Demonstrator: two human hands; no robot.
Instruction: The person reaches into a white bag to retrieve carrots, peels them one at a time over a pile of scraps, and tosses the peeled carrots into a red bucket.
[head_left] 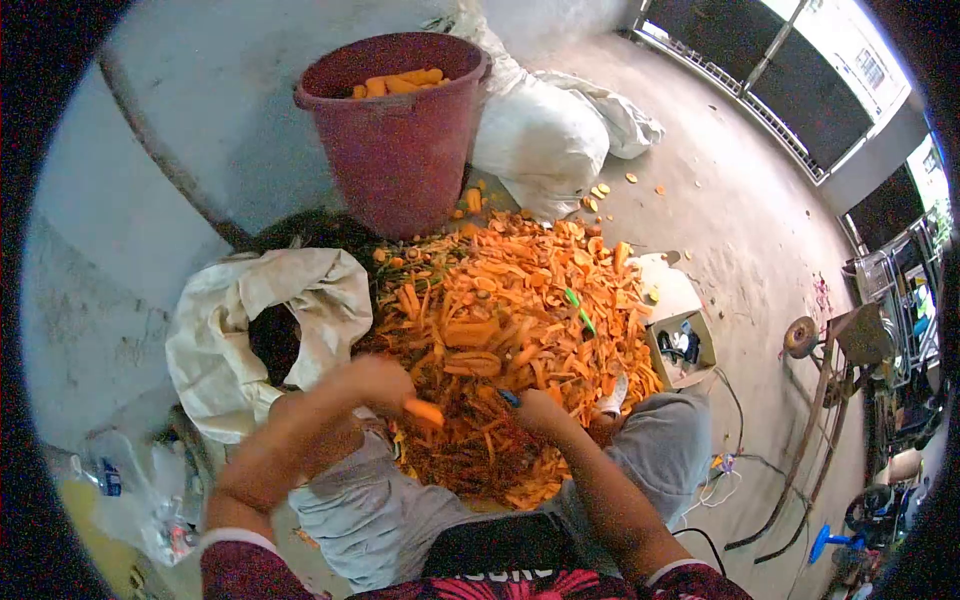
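Observation:
My left hand (pixel 376 384) is closed around a carrot (pixel 424 411), whose orange end sticks out to the right. To the right, my right hand (pixel 542 412) grips a small blue tool (pixel 510 398); the rest of the tool is hard to make out. Both hands are above the near part of a large heap of orange carrot pieces and peelings (pixel 560 300), apart from each other. On the heap lies a bright green object (pixel 580 311). A maroon bucket (pixel 395 150) behind the heap holds peeled carrots (pixel 400 83).
An open white sack (pixel 205 340) stands at the left, and full white sacks (pixel 545 135) lean behind the bucket. Right of the heap is a cardboard box (pixel 708 350) with dark items. A hand cart (pixel 835 350) and cables are farther right. Plastic bags (pixel 150 495) lie at lower left.

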